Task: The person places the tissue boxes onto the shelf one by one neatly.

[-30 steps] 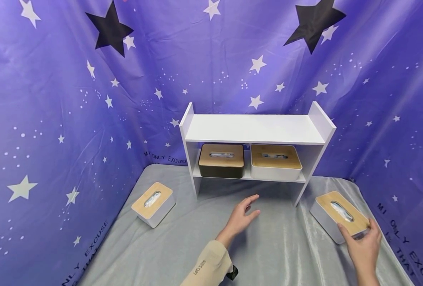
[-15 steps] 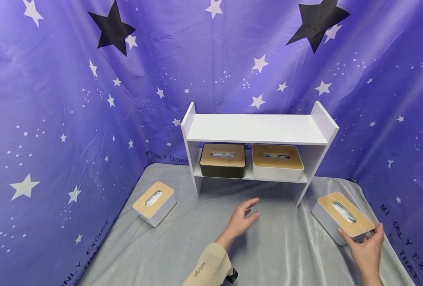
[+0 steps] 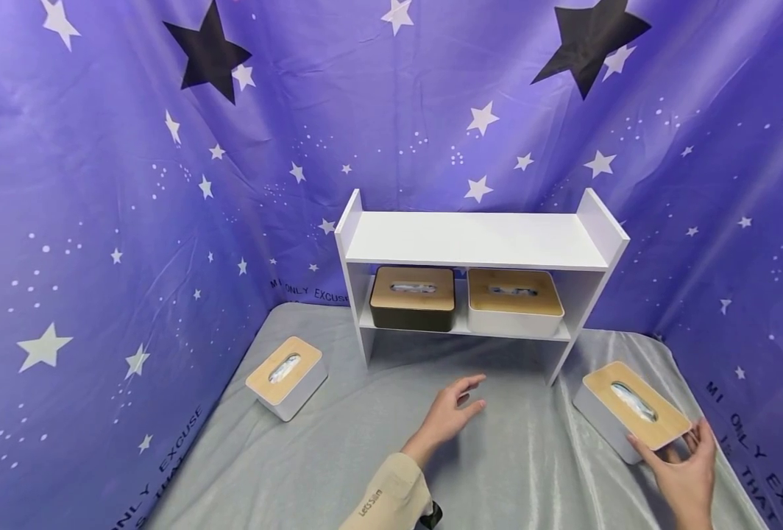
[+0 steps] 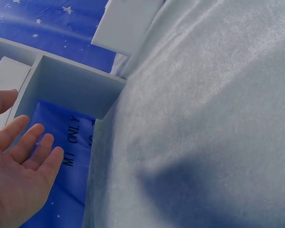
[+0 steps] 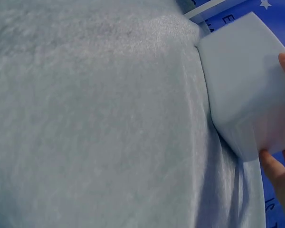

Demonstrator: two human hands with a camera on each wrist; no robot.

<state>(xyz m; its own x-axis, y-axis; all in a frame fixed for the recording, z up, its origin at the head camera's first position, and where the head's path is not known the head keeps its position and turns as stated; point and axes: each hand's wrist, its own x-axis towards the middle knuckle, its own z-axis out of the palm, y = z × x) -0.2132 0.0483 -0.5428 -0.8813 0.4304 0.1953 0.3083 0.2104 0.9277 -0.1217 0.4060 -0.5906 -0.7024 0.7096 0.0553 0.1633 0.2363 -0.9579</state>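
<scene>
Gripping tissue box (image 3: 630, 412); sleeve (image 3: 391, 500) reads "Let'sSlim".

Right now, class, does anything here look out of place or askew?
Two tissue boxes sit askew on the grey cloth rather than on the shelf: one at the left, one at the right, which the right hand grips at its near end. The two shelved boxes sit straight. Nothing spilled or damaged.

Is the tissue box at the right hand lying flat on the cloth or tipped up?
Tipped: the right hand lifts the tissue box by its near end.
</scene>
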